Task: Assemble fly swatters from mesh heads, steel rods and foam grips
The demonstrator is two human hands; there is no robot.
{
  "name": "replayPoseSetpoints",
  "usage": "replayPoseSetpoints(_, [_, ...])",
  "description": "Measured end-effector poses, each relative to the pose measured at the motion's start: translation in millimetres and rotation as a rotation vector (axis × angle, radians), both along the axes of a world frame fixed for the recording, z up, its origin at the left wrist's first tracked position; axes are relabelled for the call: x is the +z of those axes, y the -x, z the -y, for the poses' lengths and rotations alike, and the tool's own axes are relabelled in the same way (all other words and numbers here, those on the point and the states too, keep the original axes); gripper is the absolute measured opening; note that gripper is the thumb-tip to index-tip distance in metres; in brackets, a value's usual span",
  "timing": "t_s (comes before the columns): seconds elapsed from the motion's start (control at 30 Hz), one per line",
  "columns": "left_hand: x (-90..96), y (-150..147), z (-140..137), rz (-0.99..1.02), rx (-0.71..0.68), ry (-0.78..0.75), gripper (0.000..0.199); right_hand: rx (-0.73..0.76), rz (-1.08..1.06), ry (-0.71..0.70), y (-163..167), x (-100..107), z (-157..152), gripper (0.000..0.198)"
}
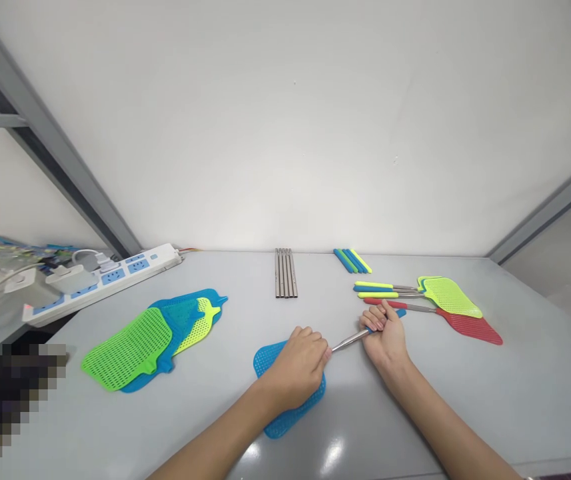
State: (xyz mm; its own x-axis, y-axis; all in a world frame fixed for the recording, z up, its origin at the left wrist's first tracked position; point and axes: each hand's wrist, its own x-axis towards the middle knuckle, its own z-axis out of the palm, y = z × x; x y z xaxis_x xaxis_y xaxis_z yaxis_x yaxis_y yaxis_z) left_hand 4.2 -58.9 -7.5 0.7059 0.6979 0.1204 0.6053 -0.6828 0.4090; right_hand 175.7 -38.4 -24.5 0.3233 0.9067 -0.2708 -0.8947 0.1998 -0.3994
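Observation:
A blue fly swatter (pixel 285 425) with a perforated head and a metal rod is held between my two hands, low over the grey table. My left hand (pixel 301 367) is closed round the neck of its head, hiding part of the mesh. Farther right, my right hand (pixel 384 333) has its fingers wrapped round the blue handle, whose tip shows past the fingers. Just beyond that hand lie a red fly swatter (pixel 470 327) and several yellow and blue ones, the top yellow swatter (pixel 450 297) overlapping the red.
Loose swatter heads (pixel 130 347) in green, blue and yellow overlap at the left. Several metal rods (pixel 286 273) lie side by side at the back middle, with coloured handles (pixel 352 261) to their right. A white power strip (pixel 110 280) with plugs lies along the left edge.

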Motion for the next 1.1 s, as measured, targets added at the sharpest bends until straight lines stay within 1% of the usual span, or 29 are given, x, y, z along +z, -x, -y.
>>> replayPoseSetpoints(0.17, [1.2, 0.2, 0.2, -0.007, 0.0, -0.004, 0.031, 0.009, 0.035, -0.001, 1.2, -0.8, 0.7, 0.031])
replayPoseSetpoints(0.37, [1.3, -0.1, 0.4, -0.001, 0.005, -0.013, 0.031, 0.015, 0.0, -0.011, 2.2, -1.0, 1.4, 0.028])
replayPoseSetpoints(0.53, [-1.5, -7.0, 3.0, 0.002, 0.0, 0.003, 0.031, 0.122, -0.078, -0.008, 2.3, 1.0, 0.4, 0.027])
replayPoseSetpoints(0.8, [-1.8, -8.7, 5.0, 0.056, -0.008, 0.05, 0.031, 0.247, -0.088, -0.029, -10.6, 0.6, -2.2, 0.022])
replayPoseSetpoints(0.93, [1.8, -7.4, 7.1, 0.073, -0.018, 0.059, 0.022, 0.257, -0.042, -0.054, -19.2, 2.1, -4.3, 0.022])
replayPoseSetpoints(1.1, [4.5, -7.2, 7.9, 0.076, -0.01, 0.07, 0.023, 0.253, -0.038, -0.068, -26.7, 2.6, -6.3, 0.021])
